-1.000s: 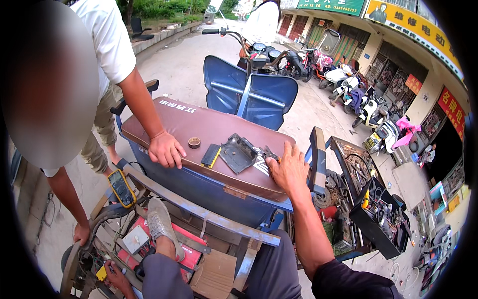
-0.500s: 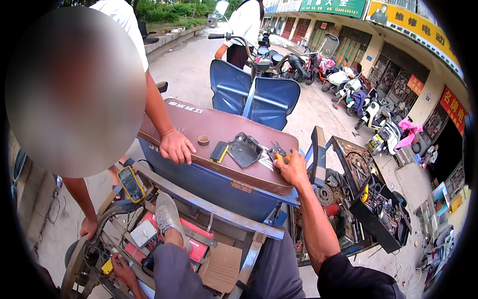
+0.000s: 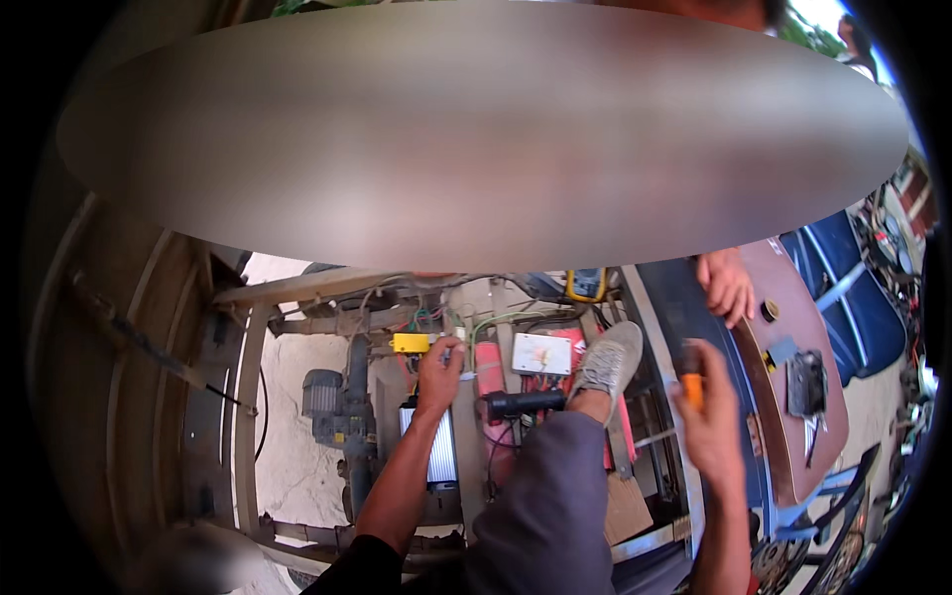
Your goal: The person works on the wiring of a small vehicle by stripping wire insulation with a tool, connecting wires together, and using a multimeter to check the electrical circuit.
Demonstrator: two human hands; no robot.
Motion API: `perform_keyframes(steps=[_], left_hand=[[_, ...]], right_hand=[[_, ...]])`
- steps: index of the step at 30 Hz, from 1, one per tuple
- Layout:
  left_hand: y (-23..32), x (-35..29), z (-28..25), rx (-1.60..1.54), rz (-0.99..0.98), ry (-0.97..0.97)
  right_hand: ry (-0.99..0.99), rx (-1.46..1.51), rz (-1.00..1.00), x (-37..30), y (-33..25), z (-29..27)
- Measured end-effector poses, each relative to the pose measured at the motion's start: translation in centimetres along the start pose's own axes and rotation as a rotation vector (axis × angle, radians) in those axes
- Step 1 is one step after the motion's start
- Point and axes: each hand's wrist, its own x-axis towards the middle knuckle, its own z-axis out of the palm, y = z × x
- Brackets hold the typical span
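Note:
My right hand (image 3: 714,426) is closed around orange-handled pliers (image 3: 693,392), raised beside the brown padded seat (image 3: 828,426). The pliers' dark head points up and is smeared by motion. Above the open vehicle frame, my left hand (image 3: 436,379) has its fingers drawn together next to a yellow box (image 3: 410,343) and a white connector with green wires (image 3: 459,335). What lies between those fingers is hidden. Below that hand sits a silver finned box (image 3: 440,451). To its right are a black flashlight (image 3: 526,403) and a white box (image 3: 541,354) over red batteries.
Another person's hand (image 3: 729,286) rests on the seat edge by a tape roll (image 3: 770,311). A black plastic tray (image 3: 807,385) lies on the seat. A yellow multimeter (image 3: 586,285) stands at the frame's far side. My shoe (image 3: 610,359) is among the batteries. A motor (image 3: 323,397) hangs at left.
My right hand has lifted the pliers off the seat and brought them toward the frame. The view has swung left and down over the wiring. My left hand stays by the yellow box.

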Motion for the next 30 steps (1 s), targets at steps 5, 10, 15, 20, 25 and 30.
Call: perform_keyframes(steps=[5, 10, 15, 20, 25, 30], left_hand=[[0.5, -0.5, -1.3, -0.064, -0.101, 0.009], [-0.7, -0.6, -0.3, -0.186, -0.042, 0.038], [0.3, -0.3, -0.6, -0.186, -0.074, 0.026], [1.2, -0.4, -0.8, -0.156, -0.074, 0.01], [-0.2, -0.3, -0.7, -0.208, -0.076, -0.004], [0.1, -0.3, -0.7, -0.177, -0.048, 0.001]], right_hand=[[-0.3, -0.298, -0.362, 4.7, -1.3, 12.8], [-0.46, -0.417, -0.414, 6.4, 0.4, 19.6], [-0.499, -0.436, -0.474, 6.8, 0.1, 20.3], [-0.514, -0.455, -0.523, 7.2, 1.1, 21.9], [-0.529, -0.445, -0.527, 7.3, 1.2, 22.5], [-0.528, -0.421, -0.522, 7.2, 1.5, 22.7]])
